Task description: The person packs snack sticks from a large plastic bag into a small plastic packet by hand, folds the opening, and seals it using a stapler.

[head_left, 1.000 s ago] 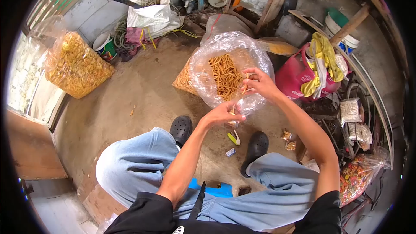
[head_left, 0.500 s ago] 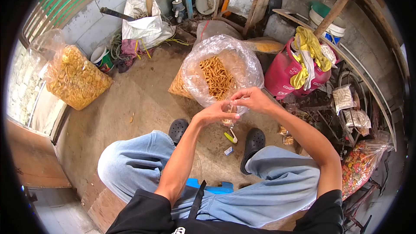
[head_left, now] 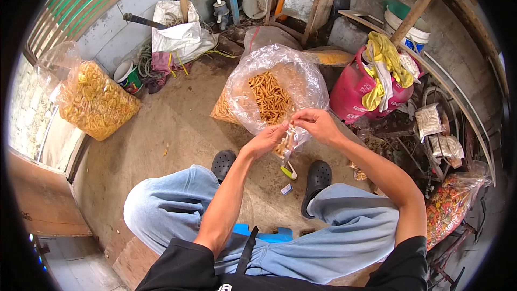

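My left hand (head_left: 267, 139) and my right hand (head_left: 319, 126) meet in front of a large clear plastic bag (head_left: 309, 78) full of brown stick snacks (head_left: 269, 97). Between them hangs a small clear plastic bag (head_left: 284, 145) with some pale snack pieces in it. The left fingers are closed around its upper part. At the bag's top, my right thumb and forefinger are pinched together; the exact grip is partly hidden. On the floor below lie a green-and-white tool (head_left: 289, 170), its kind unclear, and a small blue-and-white packet (head_left: 286, 188).
A tall bag of yellow snacks (head_left: 102, 99) stands at left. To the right are a pink gas cylinder (head_left: 350, 86) draped with yellow cloth (head_left: 396, 62), and a bag of colourful packets (head_left: 452, 199). Small filled bags (head_left: 429, 120) hang beside metal frames. A white sack (head_left: 180, 40) stands behind.
My right fingers have drawn into a tighter pinch at the small bag's top. The left fingers have closed in, and the bag now shows more clearly below them.
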The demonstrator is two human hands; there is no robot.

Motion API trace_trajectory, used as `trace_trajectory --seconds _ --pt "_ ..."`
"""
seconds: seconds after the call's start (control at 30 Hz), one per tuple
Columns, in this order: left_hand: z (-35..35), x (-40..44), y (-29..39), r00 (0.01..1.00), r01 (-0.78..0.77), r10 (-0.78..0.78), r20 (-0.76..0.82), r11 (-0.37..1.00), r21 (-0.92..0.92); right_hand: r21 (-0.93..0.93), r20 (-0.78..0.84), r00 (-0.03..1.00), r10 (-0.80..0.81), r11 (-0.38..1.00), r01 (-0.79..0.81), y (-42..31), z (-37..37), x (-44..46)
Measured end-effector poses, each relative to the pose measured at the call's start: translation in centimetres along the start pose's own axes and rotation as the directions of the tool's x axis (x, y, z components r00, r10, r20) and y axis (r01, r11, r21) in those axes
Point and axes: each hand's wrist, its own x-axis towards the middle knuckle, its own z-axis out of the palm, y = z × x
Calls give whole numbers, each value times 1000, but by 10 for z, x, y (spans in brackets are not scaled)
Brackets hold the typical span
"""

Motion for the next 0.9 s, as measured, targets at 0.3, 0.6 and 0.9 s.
trace_trajectory --seconds 0.3,0.6,0.9 --pt "-2 11 -17 994 -23 29 -110 998 60 49 144 988 60 996 -68 11 1 -1" --pt "6 16 -20 882 -129 292 -370 905 406 -354 147 974 -171 910 214 21 2 -2" --pt "9 15 -1 801 -82 268 -536 935 346 -30 292 922 253 966 -256 13 -3 -2"
